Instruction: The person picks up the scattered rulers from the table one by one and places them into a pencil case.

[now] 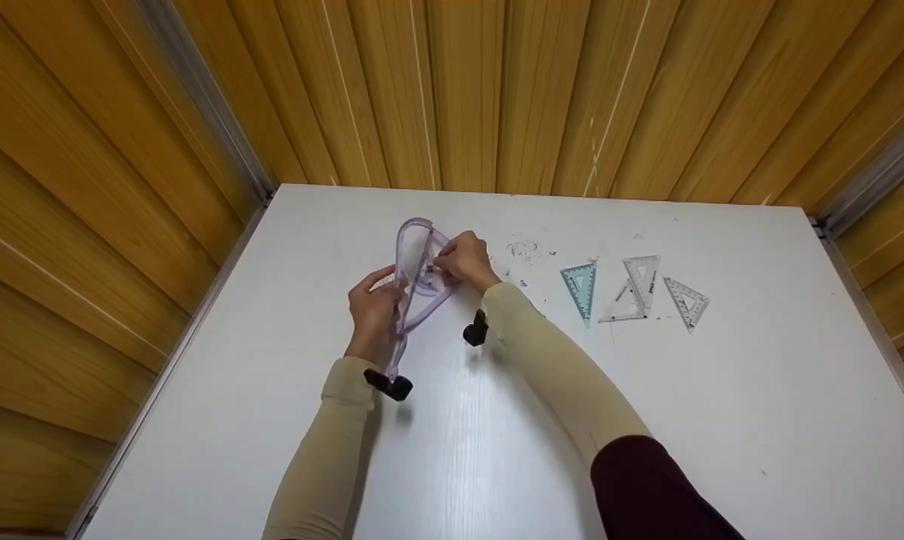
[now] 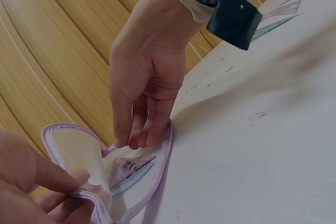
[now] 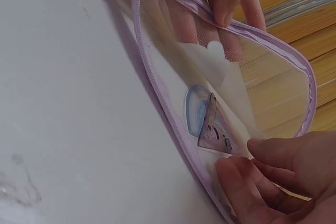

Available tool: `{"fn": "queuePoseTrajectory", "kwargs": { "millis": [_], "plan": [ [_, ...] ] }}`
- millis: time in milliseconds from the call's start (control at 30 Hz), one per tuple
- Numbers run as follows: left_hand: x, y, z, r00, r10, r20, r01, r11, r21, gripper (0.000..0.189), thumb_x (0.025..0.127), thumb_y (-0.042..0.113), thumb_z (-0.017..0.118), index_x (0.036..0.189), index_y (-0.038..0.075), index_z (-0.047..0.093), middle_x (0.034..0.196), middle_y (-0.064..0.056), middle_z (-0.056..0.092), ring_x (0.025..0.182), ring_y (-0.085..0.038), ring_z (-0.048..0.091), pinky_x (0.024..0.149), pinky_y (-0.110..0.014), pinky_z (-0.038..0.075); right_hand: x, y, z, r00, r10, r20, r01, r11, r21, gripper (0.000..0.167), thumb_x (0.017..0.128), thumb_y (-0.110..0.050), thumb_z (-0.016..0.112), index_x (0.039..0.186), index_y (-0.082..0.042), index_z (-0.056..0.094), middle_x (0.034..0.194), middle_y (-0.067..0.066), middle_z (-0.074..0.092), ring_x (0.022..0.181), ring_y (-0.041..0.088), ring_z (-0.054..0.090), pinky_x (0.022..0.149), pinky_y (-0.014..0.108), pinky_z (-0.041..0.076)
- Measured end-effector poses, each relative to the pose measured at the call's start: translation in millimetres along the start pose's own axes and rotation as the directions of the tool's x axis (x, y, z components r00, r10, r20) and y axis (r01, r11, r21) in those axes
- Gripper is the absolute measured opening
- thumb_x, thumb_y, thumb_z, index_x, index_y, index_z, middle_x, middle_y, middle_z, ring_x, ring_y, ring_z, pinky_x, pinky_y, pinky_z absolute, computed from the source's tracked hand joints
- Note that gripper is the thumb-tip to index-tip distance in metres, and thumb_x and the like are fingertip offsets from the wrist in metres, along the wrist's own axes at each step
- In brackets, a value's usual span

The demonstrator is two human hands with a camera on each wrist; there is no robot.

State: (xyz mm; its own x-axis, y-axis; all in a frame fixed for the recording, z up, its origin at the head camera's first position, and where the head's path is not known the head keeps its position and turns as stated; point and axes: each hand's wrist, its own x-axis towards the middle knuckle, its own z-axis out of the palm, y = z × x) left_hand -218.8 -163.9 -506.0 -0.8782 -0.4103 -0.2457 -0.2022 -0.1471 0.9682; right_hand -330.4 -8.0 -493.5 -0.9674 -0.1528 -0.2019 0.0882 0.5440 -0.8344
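Between my hands stands a see-through mesh zip pouch (image 1: 414,322) with lilac trim, its mouth spread apart. My left hand (image 1: 376,306) pinches one lilac edge between thumb and fingers. Reaching in at the mouth is my right hand (image 1: 464,259), its fingertips just beside a corner of a clear set square (image 3: 212,135). In the right wrist view, its thumb and forefinger have a gap between them. Under the set square lies a bluish protractor (image 3: 194,111), curved at one side. Both pieces rest inside the pouch.
To the right on the white table (image 1: 452,465) lie a teal set square (image 1: 581,289), two overlapping clear set squares (image 1: 639,292) and another clear set square (image 1: 688,302). Dark scuffs (image 1: 523,249) mark the tabletop. Wood-patterned panels (image 1: 467,97) enclose the back and sides.
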Motion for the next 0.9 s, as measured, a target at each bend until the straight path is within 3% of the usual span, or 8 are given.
{"fn": "queuePoseTrajectory", "kwargs": {
  "millis": [167, 433, 700, 900],
  "plan": [
    [0.7, 0.6, -0.2, 1.0, 0.002, -0.004, -0.002, 1.0, 0.01, 0.045, 0.086, -0.008, 0.063, 0.125, 0.011, 0.073, 0.106, -0.013, 0.077, 0.073, -0.018, 0.06, 0.053, -0.023, 0.041, -4.9, 1, -9, 0.999, -0.031, 0.008, 0.031, 1.0, 0.004, 0.014, 0.092, -0.013, 0.076, 0.101, -0.002, 0.078, 0.088, 0.011, 0.075, 0.081, 0.028, 0.075, 0.067, 0.03, 0.057],
    [1.8, 1.8, -0.6, 1.0, 0.001, 0.008, -0.001, 0.999, 0.038, 0.042, 0.09, -0.007, 0.063, 0.127, 0.012, 0.072, 0.111, -0.013, 0.076, 0.085, -0.02, 0.064, 0.061, -0.025, 0.045, -9.8, 3, -29, 0.999, -0.042, 0.029, 0.041, 0.998, 0.042, 0.017, 0.094, -0.013, 0.075, 0.105, -0.001, 0.077, 0.093, 0.012, 0.075, 0.083, 0.028, 0.075, 0.076, 0.039, 0.06],
    [3.6, 1.3, -2.9, 1.0, 0.012, 0.021, -0.013, 0.999, 0.043, 0.042, 0.091, -0.004, 0.065, 0.129, 0.012, 0.071, 0.108, -0.012, 0.076, 0.081, -0.02, 0.06, 0.059, -0.025, 0.041, -13.2, 8, -50, 1.0, -0.008, 0.031, 0.006, 0.999, 0.052, 0.019, 0.095, -0.013, 0.073, 0.109, -0.001, 0.076, 0.101, 0.015, 0.074, 0.086, 0.028, 0.074, 0.069, 0.033, 0.06],
    [5.0, -0.5, -3.5, 1.0, 0.0, 0.022, -0.001, 0.999, 0.033, 0.041, 0.092, -0.003, 0.066, 0.13, 0.011, 0.07, 0.109, -0.013, 0.076, 0.084, -0.02, 0.062, 0.063, -0.027, 0.043, -20.1, 16, -69, 1.0, 0.008, -0.004, -0.008, 0.999, 0.036, 0.021, 0.096, -0.016, 0.073, 0.113, -0.003, 0.074, 0.101, 0.011, 0.071, 0.086, 0.025, 0.073, 0.066, 0.029, 0.059]
  ]
}}
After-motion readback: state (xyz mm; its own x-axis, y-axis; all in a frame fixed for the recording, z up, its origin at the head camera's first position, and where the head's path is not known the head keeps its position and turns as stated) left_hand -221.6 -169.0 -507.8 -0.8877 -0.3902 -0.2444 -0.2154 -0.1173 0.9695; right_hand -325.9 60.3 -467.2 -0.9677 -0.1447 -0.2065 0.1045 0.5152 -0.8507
